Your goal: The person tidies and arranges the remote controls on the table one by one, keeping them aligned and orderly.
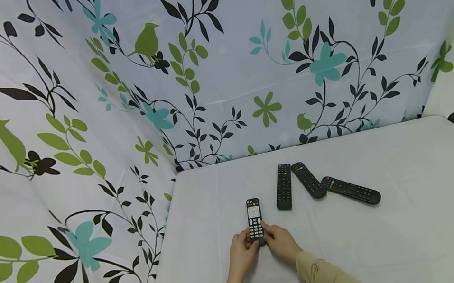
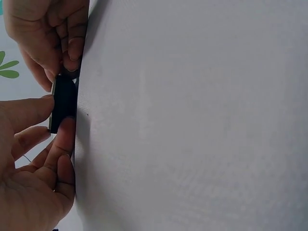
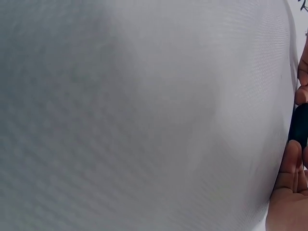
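In the head view, the remote with the pale keypad [image 1: 255, 222] stands near 6 o'clock of the frame, over the white tabletop [image 1: 418, 221], its far end pointing to 12 o'clock; the left hand [image 1: 242, 254] takes its lower end from 7 o'clock and the right hand [image 1: 281, 242] from about 4 o'clock, the fingers of both pinching its sides, while three dark remotes [image 1: 283, 186] [image 1: 308, 180] [image 1: 351, 190] lie between its 2 and 3 o'clock. It looks like a rigid plastic shell, likely light enough for one hand, so the two-sided hold seems to be for control more than for weight; the long edges are the sensible place to grasp, keeping pressure off the keys. In the left wrist view, the remote sits at 9 o'clock as a dark block seen end-on, with left fingers at its 6 o'clock side and right fingers at its 12 o'clock side; whether its underside touches the cloth cannot be told. The casing seems smooth and might slide a little under dry skin, though it should hardly flex or break in ordinary handling. In the right wrist view, only a dark piece of it shows at 3 o'clock, cut by the frame, with fingers of both hands against it
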`<state>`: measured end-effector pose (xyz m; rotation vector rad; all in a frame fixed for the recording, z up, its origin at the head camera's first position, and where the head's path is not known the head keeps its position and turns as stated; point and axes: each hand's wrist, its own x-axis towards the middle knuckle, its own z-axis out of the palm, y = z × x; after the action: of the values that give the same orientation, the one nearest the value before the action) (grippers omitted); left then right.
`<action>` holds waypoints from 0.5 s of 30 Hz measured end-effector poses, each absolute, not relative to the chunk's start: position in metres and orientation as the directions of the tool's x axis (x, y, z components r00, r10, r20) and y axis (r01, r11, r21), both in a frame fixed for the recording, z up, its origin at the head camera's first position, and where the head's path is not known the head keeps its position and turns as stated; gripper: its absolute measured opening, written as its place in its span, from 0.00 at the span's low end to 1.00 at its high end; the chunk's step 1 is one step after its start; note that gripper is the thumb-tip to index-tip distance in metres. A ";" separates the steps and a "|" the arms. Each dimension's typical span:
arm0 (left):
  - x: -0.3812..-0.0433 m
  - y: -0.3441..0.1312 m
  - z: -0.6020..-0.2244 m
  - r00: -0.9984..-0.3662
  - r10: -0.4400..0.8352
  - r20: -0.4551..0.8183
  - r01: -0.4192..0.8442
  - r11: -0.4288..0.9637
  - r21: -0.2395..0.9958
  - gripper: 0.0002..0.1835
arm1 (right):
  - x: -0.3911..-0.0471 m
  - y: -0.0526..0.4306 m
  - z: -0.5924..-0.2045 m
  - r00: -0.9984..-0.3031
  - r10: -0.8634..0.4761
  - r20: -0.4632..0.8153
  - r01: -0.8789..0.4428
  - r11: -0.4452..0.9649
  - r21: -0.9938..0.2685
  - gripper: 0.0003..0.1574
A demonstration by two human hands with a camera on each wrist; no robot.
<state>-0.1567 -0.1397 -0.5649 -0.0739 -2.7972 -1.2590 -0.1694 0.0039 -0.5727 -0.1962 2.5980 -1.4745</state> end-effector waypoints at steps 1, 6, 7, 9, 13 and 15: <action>-0.157 -0.139 -0.565 -0.996 0.013 0.088 0.074 0.662 0.746 0.24 | -0.169 0.004 -0.573 -0.981 -0.183 -0.064 -0.039 0.510 -0.860 0.28; -0.157 -0.137 -0.563 -0.998 -0.016 0.065 0.039 0.653 0.756 0.24 | -0.170 0.004 -0.576 -0.984 -0.167 -0.056 -0.039 0.514 -0.857 0.28; -0.157 -0.136 -0.563 -0.998 -0.026 0.060 0.028 0.657 0.753 0.24 | -0.171 0.003 -0.576 -0.985 -0.163 -0.054 -0.038 0.515 -0.856 0.28; -0.158 -0.136 -0.563 -0.997 -0.035 0.062 0.023 0.665 0.747 0.25 | -0.170 0.003 -0.577 -0.986 -0.157 -0.051 -0.037 0.513 -0.858 0.28; -0.159 -0.136 -0.562 -0.997 -0.042 0.063 0.018 0.677 0.736 0.25 | -0.169 0.001 -0.577 -0.988 -0.143 -0.056 -0.024 0.508 -0.861 0.28; -0.160 -0.137 -0.561 -0.997 -0.043 0.068 0.021 0.685 0.729 0.25 | -0.169 0.000 -0.577 -0.989 -0.137 -0.051 -0.025 0.499 -0.866 0.27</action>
<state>-0.1599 -0.1366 -0.5613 0.0186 -2.8095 -1.2167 -0.1687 0.0004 -0.5767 -0.1426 2.6207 -1.5116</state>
